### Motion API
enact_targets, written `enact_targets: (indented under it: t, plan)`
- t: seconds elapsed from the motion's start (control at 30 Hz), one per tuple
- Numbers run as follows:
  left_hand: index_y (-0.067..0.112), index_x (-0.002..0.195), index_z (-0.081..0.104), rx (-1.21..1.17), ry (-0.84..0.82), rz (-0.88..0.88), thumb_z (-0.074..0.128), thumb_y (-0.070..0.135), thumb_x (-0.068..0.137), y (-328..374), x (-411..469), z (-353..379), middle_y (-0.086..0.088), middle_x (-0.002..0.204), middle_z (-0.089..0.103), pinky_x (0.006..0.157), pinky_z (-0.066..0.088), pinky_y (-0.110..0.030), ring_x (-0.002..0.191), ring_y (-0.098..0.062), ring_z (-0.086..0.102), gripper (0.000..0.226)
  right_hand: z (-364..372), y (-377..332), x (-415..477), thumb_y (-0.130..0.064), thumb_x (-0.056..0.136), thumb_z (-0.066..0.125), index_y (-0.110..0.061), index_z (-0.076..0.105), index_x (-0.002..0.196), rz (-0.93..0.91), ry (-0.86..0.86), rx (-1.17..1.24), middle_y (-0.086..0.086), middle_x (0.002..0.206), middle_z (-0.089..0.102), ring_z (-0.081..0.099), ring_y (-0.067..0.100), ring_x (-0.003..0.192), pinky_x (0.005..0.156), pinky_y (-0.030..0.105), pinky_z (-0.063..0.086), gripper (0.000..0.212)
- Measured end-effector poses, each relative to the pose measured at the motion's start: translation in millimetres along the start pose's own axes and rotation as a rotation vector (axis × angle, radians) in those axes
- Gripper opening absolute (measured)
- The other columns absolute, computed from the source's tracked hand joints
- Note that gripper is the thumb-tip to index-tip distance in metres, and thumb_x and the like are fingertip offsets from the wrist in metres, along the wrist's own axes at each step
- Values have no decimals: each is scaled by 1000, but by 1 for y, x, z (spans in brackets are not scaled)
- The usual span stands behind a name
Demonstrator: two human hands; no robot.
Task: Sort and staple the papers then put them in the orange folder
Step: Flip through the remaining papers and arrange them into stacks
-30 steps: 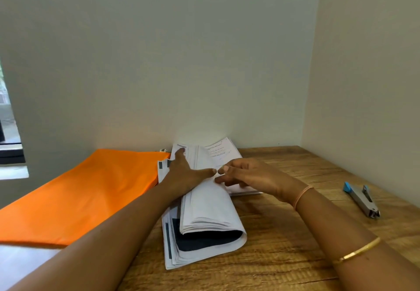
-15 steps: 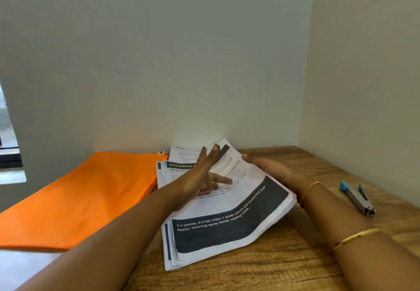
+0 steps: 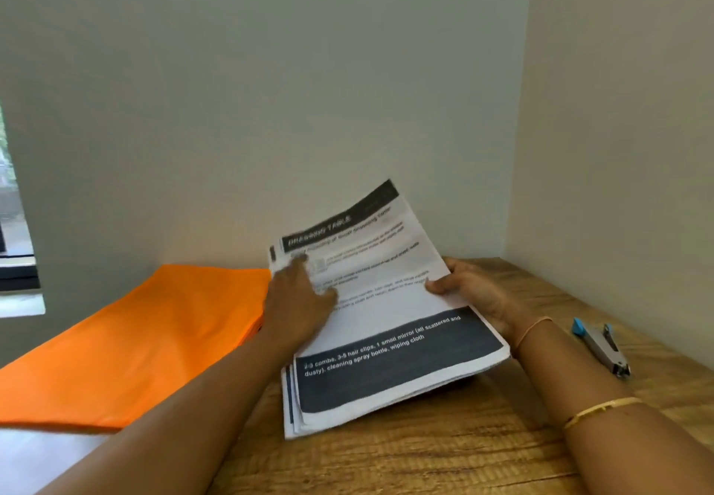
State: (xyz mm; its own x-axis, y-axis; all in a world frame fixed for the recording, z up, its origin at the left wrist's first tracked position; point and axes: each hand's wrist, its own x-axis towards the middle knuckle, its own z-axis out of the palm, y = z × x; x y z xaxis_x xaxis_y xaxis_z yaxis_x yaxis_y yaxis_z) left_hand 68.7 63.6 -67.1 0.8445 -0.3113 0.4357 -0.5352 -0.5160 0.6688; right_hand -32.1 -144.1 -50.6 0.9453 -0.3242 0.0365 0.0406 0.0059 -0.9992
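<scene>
A stack of printed papers (image 3: 386, 340) with dark header bands lies on the wooden table (image 3: 425, 456). Its right side is lifted and tilted. My right hand (image 3: 467, 289) grips the raised right edge, thumb on top and fingers underneath. My left hand (image 3: 301, 301) rests flat on the left part of the top sheet with straight fingers. The orange folder (image 3: 154, 340) lies flat to the left, touching the stack's left edge. A silver stapler (image 3: 602, 347) with a blue end lies to the right, apart from both hands.
Walls close in behind and on the right, forming a corner just past the papers. A window (image 3: 11, 224) shows at the far left. Bare wood lies in front of the stack and around the stapler.
The folded-over sheets have been laid open. My right hand went from the top of the pile to its right edge and lifted it. My left hand flattened on the top sheet.
</scene>
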Motion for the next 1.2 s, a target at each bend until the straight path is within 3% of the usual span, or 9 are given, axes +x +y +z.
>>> enact_targets:
  t: [0.07, 0.13, 0.2, 0.27, 0.43, 0.7, 0.9, 1.1, 1.2]
  plan:
    - [13, 146, 18, -182, 96, -99, 67, 23, 84, -2, 6, -7, -11, 143, 38, 108, 33, -37, 130, -28, 37, 79, 0, 0, 0, 9, 89, 48, -15, 59, 107, -72, 39, 92, 17, 106, 68, 65, 35, 92, 79, 45, 56, 32]
    - [15, 148, 12, -466, 75, -210, 68, 20, 85, -2, 8, -11, -8, 135, 42, 103, 40, -42, 124, -31, 45, 84, 2, 0, -1, 9, 89, 48, -15, 60, 102, -122, 68, 164, 15, 101, 69, 66, 33, 88, 77, 44, 56, 30]
    - [15, 139, 29, -637, 40, -233, 66, 17, 86, -3, 7, -11, -3, 122, 51, 95, 48, -43, 109, -29, 56, 66, 5, 0, -1, 9, 89, 47, -13, 60, 102, -159, 81, 190, 15, 100, 69, 66, 32, 87, 77, 45, 55, 29]
    - [17, 119, 42, -628, 88, -166, 63, 13, 88, -3, 5, -11, -3, 116, 58, 90, 51, -42, 101, -25, 59, 38, 9, 0, -2, 9, 89, 48, -12, 60, 102, -192, 110, 160, 16, 104, 68, 65, 32, 88, 81, 45, 54, 28]
    - [19, 119, 40, -511, 280, 162, 53, 8, 93, 13, -4, -18, 14, 97, 52, 58, 43, -4, 81, -2, 53, 31, 16, -6, -7, 7, 89, 53, -15, 58, 105, -320, 251, 9, 11, 108, 66, 64, 26, 92, 80, 35, 53, 27]
    - [25, 122, 33, -530, 332, 442, 52, 5, 93, 20, -11, -29, 22, 108, 49, 67, 53, -12, 96, 0, 57, 40, 22, -14, -14, 4, 90, 52, -24, 58, 101, -495, 236, 101, 1, 104, 67, 64, 18, 95, 84, 33, 52, 30]
    - [23, 120, 35, -628, 268, 387, 57, 4, 89, 18, -14, -29, 18, 104, 53, 58, 51, -10, 84, 6, 63, 42, 25, -10, -13, -9, 93, 52, -25, 54, 104, -489, 243, 78, 3, 108, 64, 62, 22, 96, 80, 34, 52, 20]
    - [18, 120, 44, -850, 179, 197, 63, 16, 86, 17, -8, -29, 4, 103, 62, 61, 58, -24, 83, -15, 68, 39, 29, -6, -13, -18, 95, 51, -26, 53, 107, -493, 252, 112, 1, 107, 64, 61, 18, 96, 74, 26, 51, 14]
    - [21, 109, 52, -914, 75, 129, 65, 20, 82, 17, -6, -28, -3, 102, 66, 64, 58, -27, 83, -17, 69, 30, 30, -5, -14, -22, 94, 52, -23, 49, 114, -489, 252, 88, 4, 111, 62, 60, 17, 96, 73, 26, 51, 20]
